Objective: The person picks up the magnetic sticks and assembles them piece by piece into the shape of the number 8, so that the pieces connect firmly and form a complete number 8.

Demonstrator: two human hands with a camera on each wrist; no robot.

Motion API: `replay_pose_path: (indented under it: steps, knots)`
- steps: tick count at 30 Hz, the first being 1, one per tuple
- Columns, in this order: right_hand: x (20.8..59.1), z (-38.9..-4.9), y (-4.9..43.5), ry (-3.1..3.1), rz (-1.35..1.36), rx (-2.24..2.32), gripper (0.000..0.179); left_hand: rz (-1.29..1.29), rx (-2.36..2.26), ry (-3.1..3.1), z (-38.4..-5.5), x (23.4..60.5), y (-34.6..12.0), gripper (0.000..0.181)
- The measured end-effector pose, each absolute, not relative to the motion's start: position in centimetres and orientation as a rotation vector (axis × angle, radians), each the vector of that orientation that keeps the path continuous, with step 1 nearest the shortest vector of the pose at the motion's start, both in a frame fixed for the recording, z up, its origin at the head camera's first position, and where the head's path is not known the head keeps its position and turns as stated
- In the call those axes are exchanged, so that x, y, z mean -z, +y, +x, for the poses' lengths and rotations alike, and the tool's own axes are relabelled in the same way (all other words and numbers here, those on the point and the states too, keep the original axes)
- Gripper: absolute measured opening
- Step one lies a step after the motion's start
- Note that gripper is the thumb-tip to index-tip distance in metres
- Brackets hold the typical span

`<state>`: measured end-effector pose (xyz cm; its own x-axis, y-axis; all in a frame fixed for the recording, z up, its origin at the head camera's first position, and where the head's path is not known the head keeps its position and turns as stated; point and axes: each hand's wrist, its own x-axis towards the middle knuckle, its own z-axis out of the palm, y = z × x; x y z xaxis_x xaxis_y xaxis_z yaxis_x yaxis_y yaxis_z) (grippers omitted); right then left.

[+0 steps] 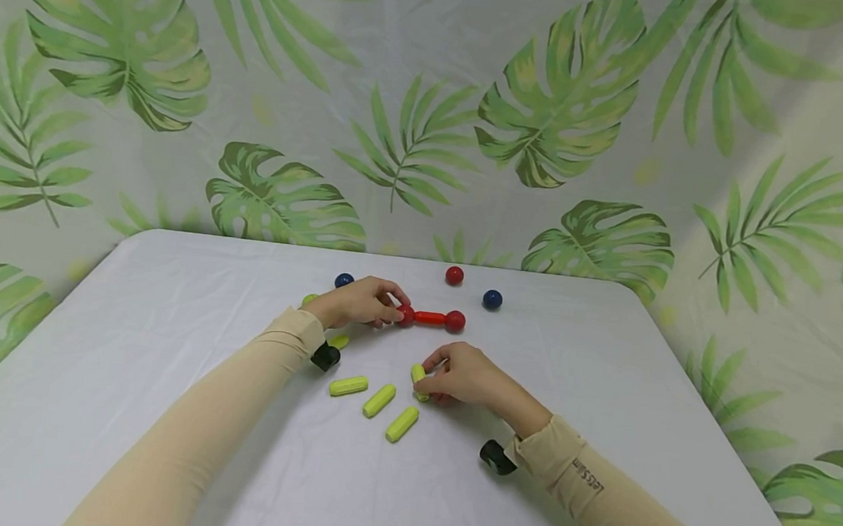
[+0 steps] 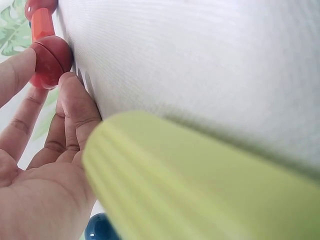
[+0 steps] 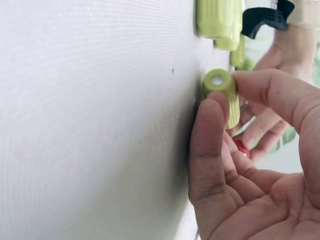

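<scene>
My left hand pinches a glossy red ball between thumb and fingers. That ball sits at the left end of a short red rod, with a second red ball at the rod's right end. Nearer the front, my right hand pinches a ribbed yellow-green rod just over the white cloth. A round silvery disc shows in the end of this rod in the right wrist view. Something red peeks out below the right hand, mostly hidden by it.
Several loose yellow-green rods lie in front of the hands. Behind are a red ball and blue balls. A green piece is partly covered by the left wrist. A leaf-print cloth hangs behind the table.
</scene>
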<state>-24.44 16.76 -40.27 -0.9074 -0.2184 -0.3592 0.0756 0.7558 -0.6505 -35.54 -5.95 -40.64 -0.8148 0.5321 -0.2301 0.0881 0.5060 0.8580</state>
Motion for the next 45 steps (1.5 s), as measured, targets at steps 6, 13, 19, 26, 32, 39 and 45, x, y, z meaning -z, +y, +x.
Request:
replay_pose_path:
  steps: [6,13,19,26,32,39,45]
  knots:
    - [40.7,-24.7,16.6,2.531,-0.075,1.023,0.033,0.512,-1.269,2.277,-35.5,40.7,-6.0,0.031]
    - [41.0,-25.6,16.5,2.46,-0.045,1.223,0.033,0.515,-1.277,2.271,-35.1,40.4,-6.0,0.03]
    - [40.8,-26.6,15.8,2.444,0.008,1.287,0.037,0.519,-1.288,2.274,-35.2,40.6,-6.0,0.03]
    - [41.1,-27.3,15.1,2.395,0.017,1.364,0.032,0.511,-1.289,2.281,-35.1,40.6,-6.0,0.03]
    - [41.3,-27.7,14.7,2.327,0.054,1.463,0.031,0.497,-1.296,2.279,-34.9,40.6,-5.9,0.03]
    - [40.7,-27.6,14.5,2.31,0.054,1.48,0.027,0.513,-1.291,2.287,-34.6,40.6,-5.9,0.03]
    - [40.7,-27.7,14.5,2.302,0.068,1.486,0.027,0.514,-1.278,2.289,-34.4,40.5,-5.9,0.03]
